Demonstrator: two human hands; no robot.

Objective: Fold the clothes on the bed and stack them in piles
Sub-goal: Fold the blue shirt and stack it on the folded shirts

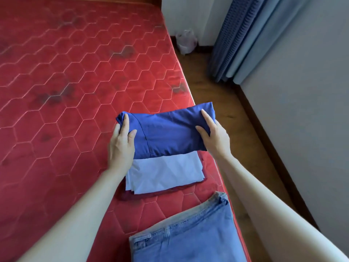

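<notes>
Hands: left hand and right hand each grip an end of the folded blue cloth | cloth between them, over the light blue pile

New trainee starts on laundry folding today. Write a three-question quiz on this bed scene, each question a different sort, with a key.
1. True or false: both hands grip the dark blue folded garment.
2. What lies directly beneath it? A) jeans B) light blue folded garment C) a pillow
3. Fill in: the folded jeans lie on the red ____ nearest the camera.

Key:
1. True: left hand and right hand hold its ends.
2. B, the light blue folded garment.
3. mattress.
</notes>
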